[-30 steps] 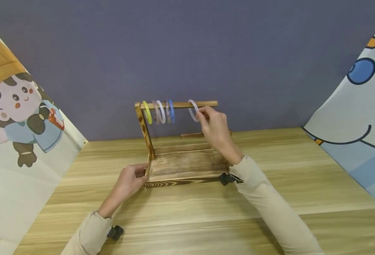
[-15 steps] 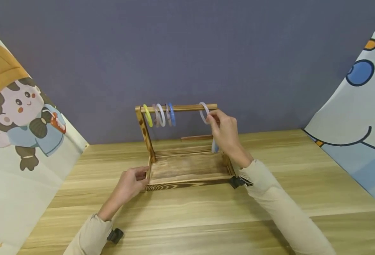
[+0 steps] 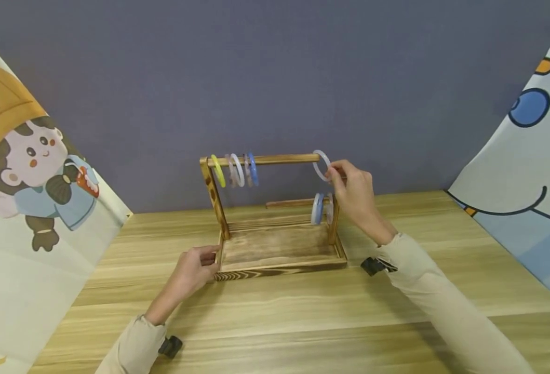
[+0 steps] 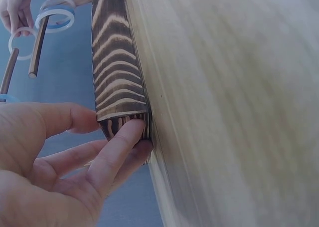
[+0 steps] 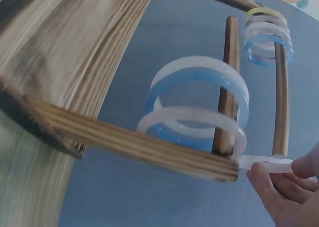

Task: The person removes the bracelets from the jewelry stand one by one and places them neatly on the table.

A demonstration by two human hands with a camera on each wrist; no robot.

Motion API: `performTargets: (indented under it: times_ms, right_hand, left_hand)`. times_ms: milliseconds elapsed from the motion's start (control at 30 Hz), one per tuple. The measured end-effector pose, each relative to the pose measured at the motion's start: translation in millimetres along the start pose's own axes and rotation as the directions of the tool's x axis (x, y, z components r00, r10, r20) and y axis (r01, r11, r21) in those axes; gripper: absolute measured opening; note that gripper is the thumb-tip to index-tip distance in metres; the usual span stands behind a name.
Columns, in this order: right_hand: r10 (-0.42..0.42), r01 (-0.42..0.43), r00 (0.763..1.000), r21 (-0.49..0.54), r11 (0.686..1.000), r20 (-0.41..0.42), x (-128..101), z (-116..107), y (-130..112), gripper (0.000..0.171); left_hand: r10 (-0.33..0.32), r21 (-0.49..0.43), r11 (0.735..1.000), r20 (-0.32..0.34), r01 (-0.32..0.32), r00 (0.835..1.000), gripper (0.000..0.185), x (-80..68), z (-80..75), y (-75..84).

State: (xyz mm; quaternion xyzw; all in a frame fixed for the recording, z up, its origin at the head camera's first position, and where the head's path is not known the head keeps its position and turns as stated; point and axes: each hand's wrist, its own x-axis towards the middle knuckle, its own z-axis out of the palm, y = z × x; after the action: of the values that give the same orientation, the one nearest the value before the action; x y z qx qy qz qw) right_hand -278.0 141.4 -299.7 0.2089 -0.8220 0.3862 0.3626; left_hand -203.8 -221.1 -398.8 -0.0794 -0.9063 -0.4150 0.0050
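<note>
Bright even light, soft faint shadows, head view bowed at edges, wrist views blurred up close

Burnt-striped brown wooden rack point(image 3: 275, 249), yellow bangle point(image 3: 217, 170), blue bangle point(image 3: 253, 169), translucent white bangle point(image 3: 321, 165), light wood-grain table point(image 3: 303, 317)

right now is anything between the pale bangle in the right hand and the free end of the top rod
Nothing visible does. The right hand pinches the pale bangle right at the open end of the top rod; the other bangles hang far along it.
</note>
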Motion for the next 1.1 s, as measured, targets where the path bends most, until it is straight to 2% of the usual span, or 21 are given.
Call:
performTargets:
  times_ms: [233, 467, 700, 867, 1100]
  right_hand:
    - [0.015, -0.015, 1.000, -0.021, 1.000, -0.006, -10.1, -11.2, 8.8, 0.017]
    - [0.079, -0.079, 0.996, 0.006, 0.997, -0.032, -23.1, -25.0, 15.8, 0.017]
    - [0.098, -0.100, 0.994, -0.062, 0.993, -0.039, -34.1, -39.2, 21.8, 0.013]
    - [0.117, -0.120, 0.992, -0.076, 0.990, -0.050, -43.0, -46.0, 30.4, 0.014]
    - [0.185, -0.184, 0.983, -0.089, 0.979, -0.002, -57.1, -53.0, 48.4, 0.017]
  left_hand:
    - [-0.011, -0.005, 1.000, -0.003, 0.011, 1.000, 0.045, -1.0, -0.8, 1.0]
    - [-0.008, 0.001, 1.000, -0.005, 0.008, 1.000, 0.047, -0.6, 1.6, -0.1]
    - [-0.019, -0.011, 1.000, -0.009, 0.019, 1.000, 0.046, -1.1, 1.3, 1.5]
    - [-0.025, -0.019, 1.000, -0.007, 0.025, 1.000, 0.046, -2.5, 2.1, 2.2]
    - [-0.031, -0.001, 1.000, 0.002, 0.031, 1.000, 0.048, -1.8, 1.9, 1.0]
